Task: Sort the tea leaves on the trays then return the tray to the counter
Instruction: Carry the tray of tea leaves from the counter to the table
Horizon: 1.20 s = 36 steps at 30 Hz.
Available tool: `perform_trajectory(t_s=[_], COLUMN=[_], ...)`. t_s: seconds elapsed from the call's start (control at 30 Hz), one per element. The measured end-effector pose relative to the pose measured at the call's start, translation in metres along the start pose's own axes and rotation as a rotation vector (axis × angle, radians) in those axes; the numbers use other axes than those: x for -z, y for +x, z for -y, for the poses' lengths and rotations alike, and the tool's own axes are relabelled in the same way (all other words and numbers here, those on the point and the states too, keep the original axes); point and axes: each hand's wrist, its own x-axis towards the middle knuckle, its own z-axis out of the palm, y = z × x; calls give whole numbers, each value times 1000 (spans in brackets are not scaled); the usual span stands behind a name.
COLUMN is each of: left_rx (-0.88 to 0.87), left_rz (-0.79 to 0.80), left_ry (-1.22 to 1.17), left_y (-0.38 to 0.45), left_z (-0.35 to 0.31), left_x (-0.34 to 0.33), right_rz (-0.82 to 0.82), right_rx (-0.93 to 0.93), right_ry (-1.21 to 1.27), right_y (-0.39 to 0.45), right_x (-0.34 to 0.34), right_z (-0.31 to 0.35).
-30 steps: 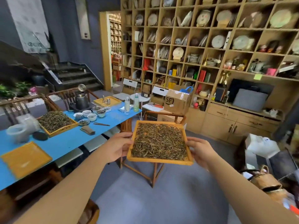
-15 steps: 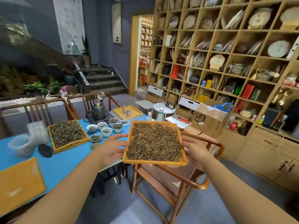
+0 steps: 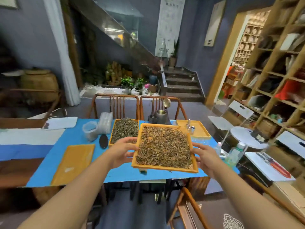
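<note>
I hold a yellow wooden tray (image 3: 162,168) full of brown tea leaves (image 3: 163,144) in the air over the blue table (image 3: 125,175). My left hand (image 3: 121,153) grips its left rim and my right hand (image 3: 203,157) grips its right rim. A second tray of darker tea leaves (image 3: 124,129) lies on the table behind my left hand. An empty yellow tray (image 3: 74,162) lies at the left, and another yellow tray (image 3: 197,129) with small metal items sits at the back right.
A plastic cup (image 3: 90,133), a stack of clear lids (image 3: 105,122) and a dark round puck (image 3: 103,140) stand left of the far tray. A kettle (image 3: 159,115) sits at the back. Wooden chairs (image 3: 115,104) stand behind the table, another chair (image 3: 189,210) before it. Bottles (image 3: 234,152) stand right.
My view has swung left from the shelves until it faces the blue table squarely. The held tray now hangs over the table, still gripped by both hands.
</note>
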Motion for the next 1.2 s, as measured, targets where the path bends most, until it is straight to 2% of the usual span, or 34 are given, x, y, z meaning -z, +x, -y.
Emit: perform_trajectory(t_s=[0.23, 0.5, 0.67, 0.87, 1.03, 1.2], left_rx=[-37, -83, -47, -7, -22, -12], left_rz=[-279, -513, -649, -738, -786, -827], left_ry=[-120, -269, -388, -483, -501, -552], left_y=[4, -4, 1, 16, 26, 31], left_z=[11, 37, 52, 58, 67, 93], left_x=[74, 194, 269, 343, 378, 385], right_rz=[288, 559, 649, 717, 758, 811], right_rx=[-53, -112, -137, -156, -183, -176], right_ry=[-88, -186, -288, -404, -421, -524], right_y=[108, 189, 232, 282, 315, 339], right_x=[-84, -232, -330, -422, -466, -491], right_z=[1, -34, -62, -88, -112, -143])
